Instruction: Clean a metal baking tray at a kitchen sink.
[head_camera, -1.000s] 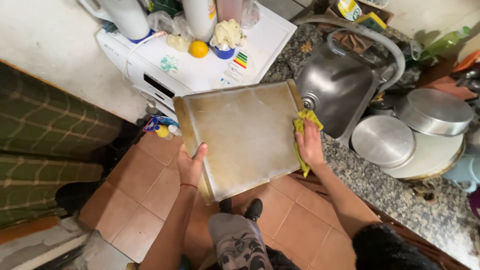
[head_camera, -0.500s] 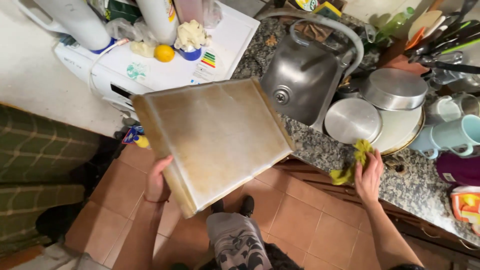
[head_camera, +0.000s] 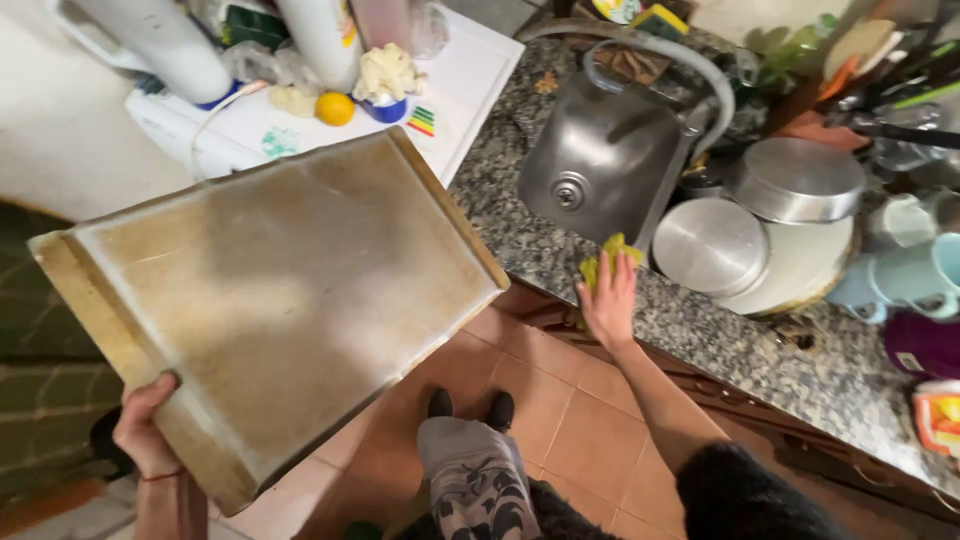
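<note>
Nearest the camera: the person's legs in patterned trousers (head_camera: 470, 480) and dark shoes stand on a terracotta tile floor (head_camera: 560, 430). Left hand (head_camera: 145, 435), low at frame left, grips the near corner of a large wooden board (head_camera: 270, 300), thumb over the raised edge strip; grip clenched on the board, which is held in the air, tilted, over the floor and just beside the tabletop edge. Board face is flat, pale, worn, with a whitish film; raised strips run along two opposite sides. Judgement: a one-handed hold on one corner gives poor leverage on so broad a board, so resting the far edge on something or gripping nearer the middle would steady it. Right hand (head_camera: 608, 300) lies flat on a yellow cloth (head_camera: 605, 262) at the front edge of the speckled granite tabletop (head_camera: 700, 320); fingers spread, pressing down rather than closed around it. Judgement: flat, even pressure suits wiping this mottled stone. Beyond: a small stainless steel sink (head_camera: 600, 160) with a curved grey tap (head_camera: 690, 75), inverted metal lids and pans (head_camera: 760, 215), pale blue mugs (head_camera: 905, 270). Farthest left: a white appliance top (head_camera: 470, 80) carrying white bottles (head_camera: 160, 40) and a yellow round fruit (head_camera: 334, 108).
</note>
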